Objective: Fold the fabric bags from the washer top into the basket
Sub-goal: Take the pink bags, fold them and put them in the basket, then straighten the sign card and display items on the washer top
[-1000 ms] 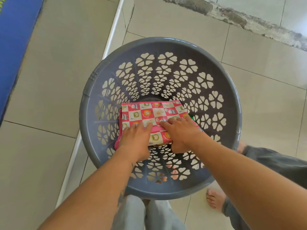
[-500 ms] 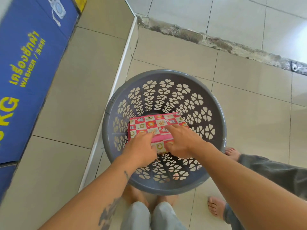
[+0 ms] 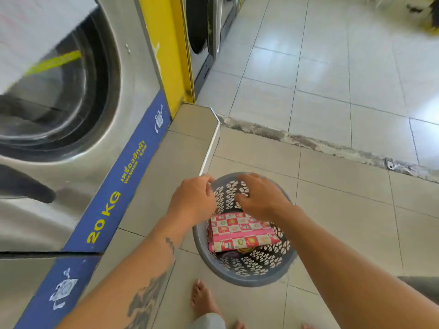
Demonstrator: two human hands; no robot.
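A large steel front-loading washer [image 3: 71, 110] fills the left side, its round door glass dark. Along its base runs a blue strip [image 3: 114, 200] with yellow writing: "20KG", a line of Thai script, and "WASHER" with smaller characters too fine to read. Two white washing-machine pictograms sit on blue strips, one at the far end of this strip and one on the next strip nearer the camera. A yellow panel [image 3: 172, 51] stands between this washer and a second machine [image 3: 202, 27] farther back.

The floor [image 3: 332, 96] is pale tile, with a rough grey seam crossing it and a raised tiled step in front of the washers.

One round grey basket [image 3: 237, 277] with clover-shaped cut-outs stands on the floor beside the step. Inside lies one folded fabric bag [image 3: 240, 231], checked pink and white with small cartoon pictures; something purple and yellow shows under it.

The left hand [image 3: 192, 200] and right hand [image 3: 261, 198] hover above the basket's far rim, both empty with fingers loosely spread, clear of the bag. The left forearm bears tattoos. Two bare feet show below.
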